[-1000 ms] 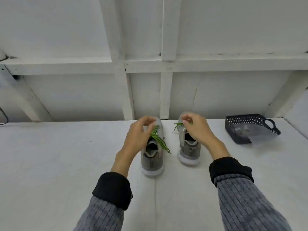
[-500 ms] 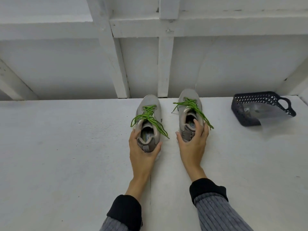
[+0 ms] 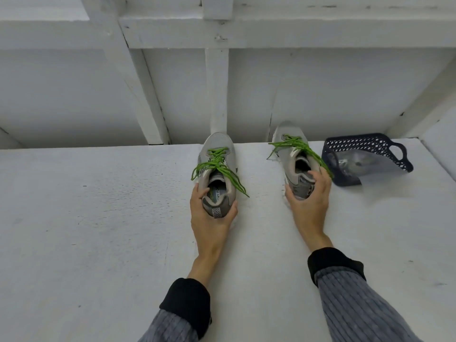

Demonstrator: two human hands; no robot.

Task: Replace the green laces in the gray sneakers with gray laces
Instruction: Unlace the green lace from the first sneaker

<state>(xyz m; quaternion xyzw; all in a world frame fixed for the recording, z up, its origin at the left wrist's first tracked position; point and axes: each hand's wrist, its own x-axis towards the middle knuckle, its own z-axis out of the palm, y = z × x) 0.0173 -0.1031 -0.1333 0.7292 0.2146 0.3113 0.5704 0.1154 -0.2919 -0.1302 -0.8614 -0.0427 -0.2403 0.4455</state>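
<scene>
Two gray sneakers stand on the white table, toes toward the wall. The left sneaker [image 3: 217, 154] has loose green laces [image 3: 217, 166] trailing over its sides. My left hand [image 3: 209, 218] grips its heel. The right sneaker [image 3: 291, 154] sits farther right, its green laces [image 3: 296, 144] untied and hanging toward the basket. My right hand [image 3: 308, 201] grips that sneaker's heel, fingers curled over the collar. Gray laces are not plainly visible.
A dark perforated plastic basket [image 3: 357, 144] with a clear bag [image 3: 357, 166] inside stands at the back right, close to the right sneaker. A white framed wall [image 3: 217, 95] rises behind the table [image 3: 98, 218].
Both hands left the lace tops and took hold of the heels. Since then the right sneaker has slid to the right, widening the gap between the two sneakers.
</scene>
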